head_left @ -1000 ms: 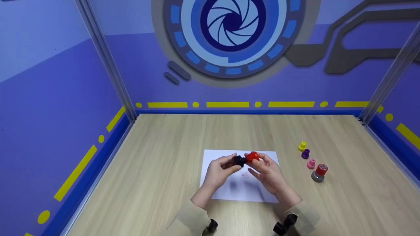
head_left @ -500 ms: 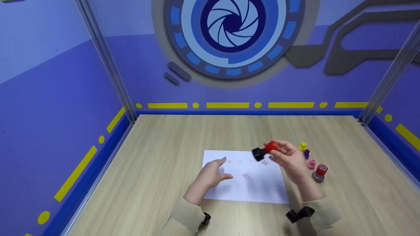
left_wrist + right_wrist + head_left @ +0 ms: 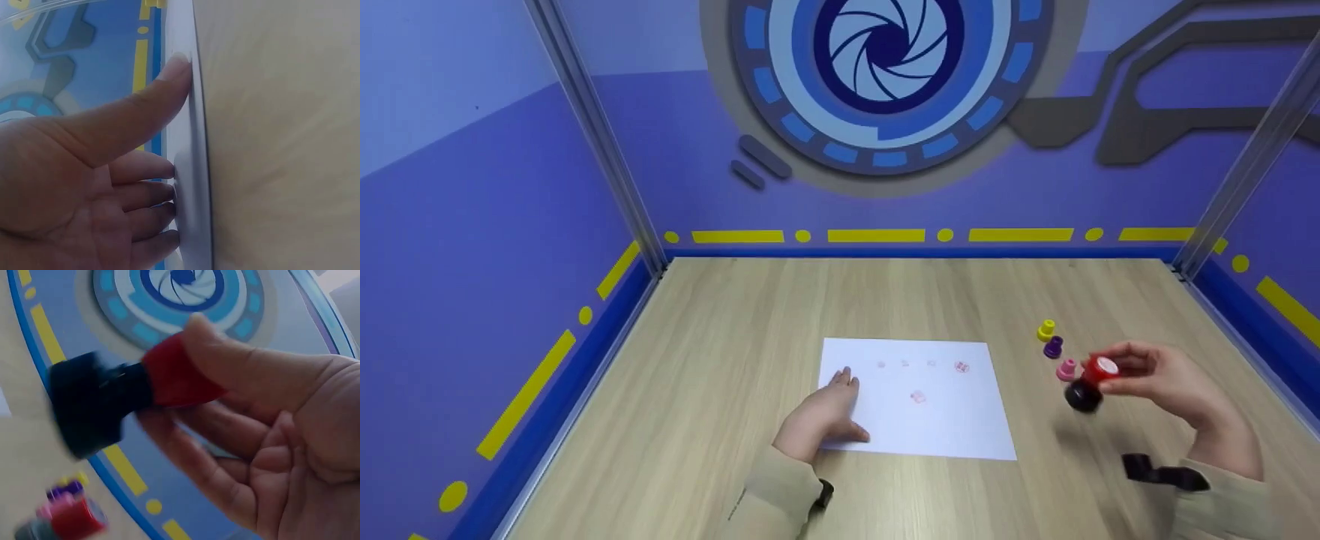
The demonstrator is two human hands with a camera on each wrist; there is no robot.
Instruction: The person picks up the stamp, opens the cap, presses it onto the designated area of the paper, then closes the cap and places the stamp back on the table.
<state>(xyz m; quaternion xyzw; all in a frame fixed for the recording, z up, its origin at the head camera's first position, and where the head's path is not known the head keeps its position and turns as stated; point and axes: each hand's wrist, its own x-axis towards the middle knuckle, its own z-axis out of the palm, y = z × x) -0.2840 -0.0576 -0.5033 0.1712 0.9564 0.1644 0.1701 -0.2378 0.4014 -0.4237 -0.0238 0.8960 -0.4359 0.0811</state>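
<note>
My right hand (image 3: 1174, 382) pinches a self-inking-style hand stamp (image 3: 107, 396) by its red handle between thumb and fingers. The stamp's black head points down and left, raised above the right side of the table. Flat on the left edge of a white sheet of paper (image 3: 945, 431) lies my left hand (image 3: 819, 416), its fingers extended. In the left wrist view the thumb and fingertips touch the sheet. Faint red stamp prints (image 3: 962, 367) run in a row along its upper part, with another print (image 3: 917, 397) near the middle.
Right of the paper, small yellow (image 3: 1046, 331), purple (image 3: 1054, 347) and pink (image 3: 1066, 370) stamps stand in a slanting line. A red and grey stamp (image 3: 70, 520) stands beside them, hidden behind the held stamp in the head view. Blue printed walls (image 3: 780, 217) enclose the table.
The right hand has carried the red and black stamp away from the left hand, to the right over the small stamps. The left hand has let go and come down onto the paper.
</note>
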